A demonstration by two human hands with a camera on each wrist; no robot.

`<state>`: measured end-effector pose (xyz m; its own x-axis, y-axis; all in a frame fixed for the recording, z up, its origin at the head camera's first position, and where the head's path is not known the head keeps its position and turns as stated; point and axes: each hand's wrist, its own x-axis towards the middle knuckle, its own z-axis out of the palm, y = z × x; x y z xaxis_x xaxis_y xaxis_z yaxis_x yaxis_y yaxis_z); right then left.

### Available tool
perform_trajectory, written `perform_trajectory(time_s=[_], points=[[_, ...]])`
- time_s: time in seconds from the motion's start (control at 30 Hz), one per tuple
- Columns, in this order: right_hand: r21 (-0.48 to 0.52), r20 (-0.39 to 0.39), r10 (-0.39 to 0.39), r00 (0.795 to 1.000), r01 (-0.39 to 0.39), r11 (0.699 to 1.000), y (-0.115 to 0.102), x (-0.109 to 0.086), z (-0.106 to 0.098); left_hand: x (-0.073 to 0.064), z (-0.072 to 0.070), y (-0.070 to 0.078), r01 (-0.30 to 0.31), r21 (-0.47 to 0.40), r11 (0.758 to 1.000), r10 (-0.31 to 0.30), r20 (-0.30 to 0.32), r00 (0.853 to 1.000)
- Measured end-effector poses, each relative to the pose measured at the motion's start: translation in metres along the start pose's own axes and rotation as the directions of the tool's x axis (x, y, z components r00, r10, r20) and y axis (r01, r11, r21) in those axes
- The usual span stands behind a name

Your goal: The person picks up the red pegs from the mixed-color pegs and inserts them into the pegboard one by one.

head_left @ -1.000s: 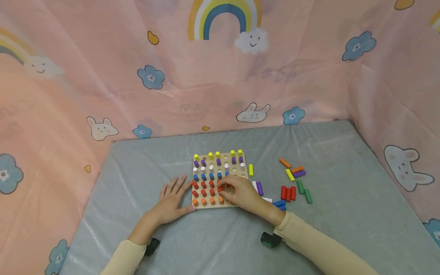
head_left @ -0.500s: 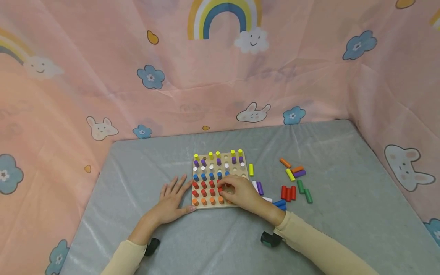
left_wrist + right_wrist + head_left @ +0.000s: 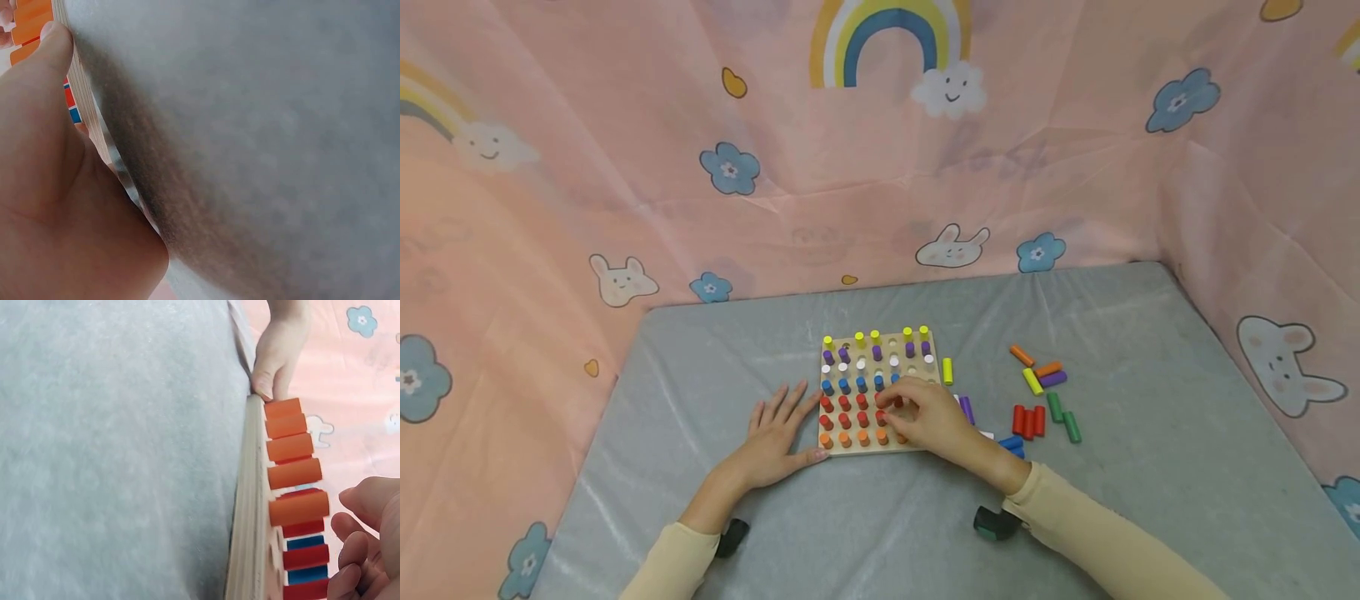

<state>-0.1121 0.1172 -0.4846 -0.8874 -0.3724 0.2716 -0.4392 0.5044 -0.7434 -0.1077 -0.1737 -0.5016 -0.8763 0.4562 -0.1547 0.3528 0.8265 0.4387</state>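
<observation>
A wooden pegboard (image 3: 854,452) lies on the table, with rows of yellow, purple, white, blue, red and orange pegs upright in it. My left hand (image 3: 775,442) rests flat with spread fingers on its left side, thumb at the near corner. My right hand (image 3: 936,423) hovers over the right part of the board and hides some holes. Its thumb and forefinger stand apart, just right of an upright red peg (image 3: 881,418). In the right wrist view, no peg shows between the right hand's fingers (image 3: 359,499), which are beside the orange pegs (image 3: 299,508).
Loose pegs lie right of the board: a yellow peg (image 3: 947,371), a purple peg (image 3: 967,409), blue pegs (image 3: 1011,444), red pegs (image 3: 1028,422), green pegs (image 3: 1072,427) and orange pegs (image 3: 1022,356). A pink printed cloth (image 3: 820,183) stands behind the grey table (image 3: 737,333).
My right hand has let go of the red peg and shifted slightly right, its thumb and forefinger parting. The peg stays upright in the board. My left hand has not moved.
</observation>
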Motion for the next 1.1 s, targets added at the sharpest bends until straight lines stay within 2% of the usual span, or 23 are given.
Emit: perform_trajectory(time_s=[0.17,0.37,0.63,0.8,1.1], points=[[0.022,-0.019,0.011,1.000,-0.011,1.000,0.003,-0.004,-0.012,0.000,-0.001,0.000,0.007,-0.005,1.000,-0.007,0.004,1.000],[0.031,-0.025,0.072,0.997,-0.071,0.997,0.007,-0.012,-0.030,0.001,0.000,0.000,0.003,0.000,1.000,-0.003,0.002,1.000],[-0.035,-0.056,0.164,0.985,-0.166,0.985,0.021,-0.026,-0.052,0.002,-0.002,0.000,0.020,0.023,1.000,-0.020,0.027,0.999],[-0.055,-0.091,0.204,0.975,-0.210,0.976,0.032,-0.038,-0.064,0.002,-0.002,0.000,0.014,0.006,1.000,-0.014,0.027,1.000],[-0.098,-0.190,0.139,0.972,-0.160,0.982,0.059,-0.064,-0.080,0.002,0.006,-0.007,0.001,0.005,1.000,-0.001,-0.001,1.000]])
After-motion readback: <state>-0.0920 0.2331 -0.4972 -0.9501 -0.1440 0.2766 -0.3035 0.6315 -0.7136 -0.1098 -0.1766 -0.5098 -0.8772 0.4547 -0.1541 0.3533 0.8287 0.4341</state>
